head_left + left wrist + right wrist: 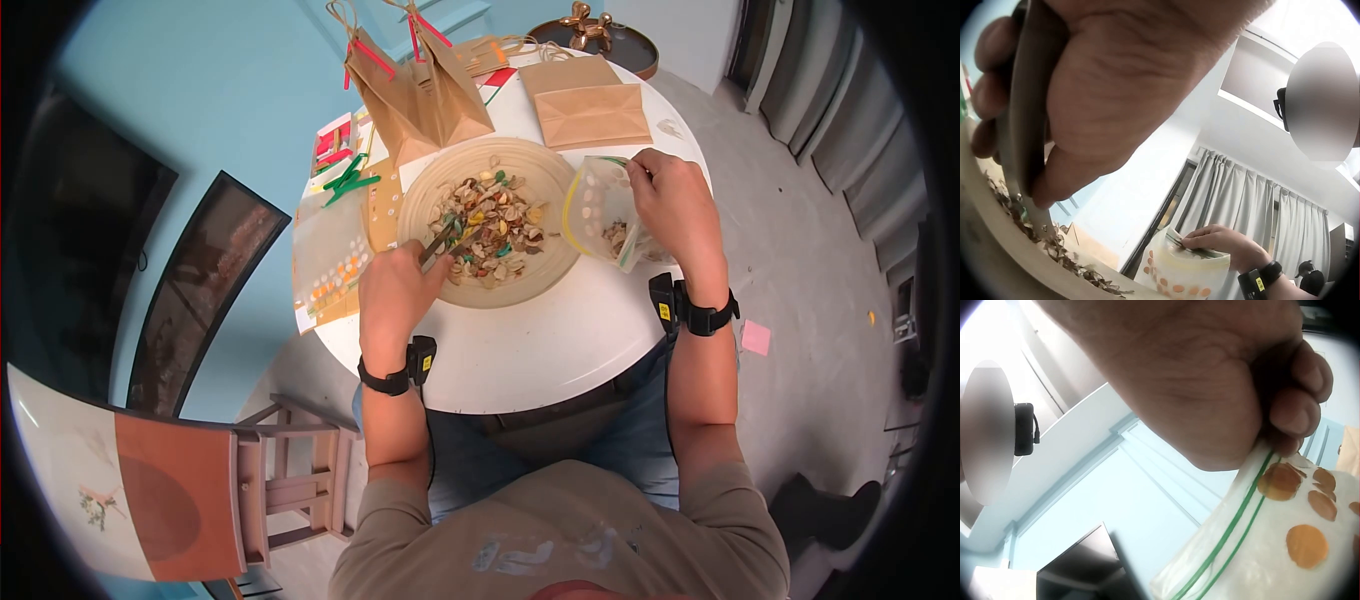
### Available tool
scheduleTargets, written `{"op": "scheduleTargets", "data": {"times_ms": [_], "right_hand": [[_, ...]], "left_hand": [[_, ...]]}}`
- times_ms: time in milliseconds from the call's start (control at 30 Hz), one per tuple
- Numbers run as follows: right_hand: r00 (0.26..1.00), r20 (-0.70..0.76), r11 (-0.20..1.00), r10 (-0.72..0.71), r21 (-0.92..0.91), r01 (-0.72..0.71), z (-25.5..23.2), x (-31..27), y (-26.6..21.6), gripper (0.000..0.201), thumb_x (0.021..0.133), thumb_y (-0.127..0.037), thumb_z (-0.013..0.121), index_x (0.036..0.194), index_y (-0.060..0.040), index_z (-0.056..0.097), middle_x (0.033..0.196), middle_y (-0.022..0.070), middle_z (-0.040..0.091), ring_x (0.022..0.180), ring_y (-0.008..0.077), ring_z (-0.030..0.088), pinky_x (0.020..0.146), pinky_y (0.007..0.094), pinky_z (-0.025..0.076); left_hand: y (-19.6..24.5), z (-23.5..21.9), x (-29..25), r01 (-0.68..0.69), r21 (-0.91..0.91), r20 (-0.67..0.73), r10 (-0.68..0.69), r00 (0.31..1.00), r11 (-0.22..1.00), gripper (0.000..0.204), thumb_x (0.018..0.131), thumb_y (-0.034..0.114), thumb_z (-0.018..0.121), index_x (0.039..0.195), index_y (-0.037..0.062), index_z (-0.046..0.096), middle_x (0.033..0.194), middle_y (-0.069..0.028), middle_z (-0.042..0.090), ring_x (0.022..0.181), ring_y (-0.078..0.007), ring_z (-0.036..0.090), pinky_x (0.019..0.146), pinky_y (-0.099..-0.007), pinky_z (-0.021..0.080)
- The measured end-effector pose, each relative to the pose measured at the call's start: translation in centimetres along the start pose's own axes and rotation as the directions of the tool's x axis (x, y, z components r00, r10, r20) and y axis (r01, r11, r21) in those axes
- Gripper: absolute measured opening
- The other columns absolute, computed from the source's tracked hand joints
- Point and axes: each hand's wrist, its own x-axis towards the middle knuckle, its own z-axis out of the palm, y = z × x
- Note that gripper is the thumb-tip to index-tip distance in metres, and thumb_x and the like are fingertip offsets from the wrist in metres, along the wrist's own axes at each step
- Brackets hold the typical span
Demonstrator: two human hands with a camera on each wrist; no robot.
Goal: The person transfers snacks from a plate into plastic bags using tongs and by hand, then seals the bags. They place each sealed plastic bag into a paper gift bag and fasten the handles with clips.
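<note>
My left hand point(398, 295) grips a pair of dark metal tongs point(439, 243), whose tips reach into a mix of dried petals and leaves point(500, 215). That mix, with some green and yellow bits, lies in a wide pale round bowl point(415, 190). In the left wrist view the tongs point(1032, 94) run down from the curled fingers into the dried pieces. To the right of the bowl, my right hand point(682, 205) pinches the top edge of a clear zip bag point(590, 205). Orange dots and a green zip line mark the bag point(1254, 525); some dried pieces sit inside it.
Behind the bowl, brown paper bags point(420, 105) with pink ribbons stand upright on the white table point(530, 365). A flat paper bag point(590, 115) lies at the back right. Green clips point(350, 182) and another dotted bag point(335, 260) are on the left.
</note>
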Motion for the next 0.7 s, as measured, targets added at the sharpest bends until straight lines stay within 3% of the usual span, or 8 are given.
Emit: {"op": "scheduleTargets", "data": {"times_ms": [133, 200, 533, 633, 700], "right_hand": [[1.000, -0.001, 1.000, -0.004, 0.005, 0.004, -0.2, -0.1, 0.0, 0.027, 0.105, -0.017, 0.066, 0.098, 0.0048, 0.081, 0.089, 0.0303, 0.076, 0.083, 0.0499, 0.074, 0.083, 0.0558, 0.060], [1.000, -0.005, 1.000, -0.009, 0.011, 0.009, -0.3, -0.2, 0.1, 0.027, 0.105, -0.017, 0.066, 0.098, 0.0049, 0.081, 0.089, 0.0304, 0.076, 0.083, 0.0500, 0.074, 0.083, 0.0559, 0.060], [0.999, -0.016, 0.999, -0.035, 0.018, 0.035, -0.3, 0.0, 0.4, 0.028, 0.105, -0.016, 0.066, 0.093, 0.0053, 0.079, 0.090, 0.0308, 0.075, 0.085, 0.0504, 0.074, 0.084, 0.0562, 0.059], [0.998, -0.022, 0.998, -0.063, 0.028, 0.063, 0.3, 0.2, 0.8, 0.027, 0.104, -0.017, 0.067, 0.093, 0.0043, 0.079, 0.089, 0.0304, 0.075, 0.086, 0.0500, 0.074, 0.084, 0.0559, 0.060], [0.997, -0.031, 0.997, -0.075, 0.027, 0.076, 0.6, 0.2, 0.9, 0.027, 0.104, -0.017, 0.067, 0.093, 0.0037, 0.079, 0.089, 0.0303, 0.075, 0.086, 0.0497, 0.075, 0.084, 0.0557, 0.060]], "left_hand": [[0.2, 0.3, 0.1, -0.008, 0.024, -0.001, 0.008, 1.000, 1.000, 0.044, 0.094, 0.040, 0.085, 0.092, -0.0034, 0.081, 0.078, -0.0280, 0.073, 0.077, -0.0474, 0.074, 0.072, -0.0519, 0.059], [0.3, 0.3, 0.1, -0.020, 0.023, -0.038, 0.021, 0.999, 1.000, 0.036, 0.096, 0.033, 0.086, 0.086, -0.0015, 0.081, 0.074, -0.0274, 0.072, 0.076, -0.0480, 0.074, 0.072, -0.0530, 0.059], [-0.1, 0.9, 0.2, -0.069, 0.020, -0.097, 0.071, 0.993, 0.997, 0.032, 0.096, 0.032, 0.085, 0.090, 0.0004, 0.084, 0.074, -0.0264, 0.071, 0.073, -0.0471, 0.071, 0.067, -0.0514, 0.057], [0.5, 0.1, 0.1, -0.086, -0.012, -0.106, 0.084, 0.991, 0.996, 0.033, 0.096, 0.031, 0.086, 0.086, -0.0005, 0.083, 0.076, -0.0253, 0.073, 0.072, -0.0473, 0.072, 0.068, -0.0506, 0.058], [1.3, -1.3, -0.1, -0.074, -0.188, -0.090, 0.058, 0.994, 0.979, 0.029, 0.096, 0.029, 0.087, 0.089, 0.0004, 0.084, 0.075, -0.0231, 0.074, 0.068, -0.0439, 0.072, 0.065, -0.0472, 0.057]]}}
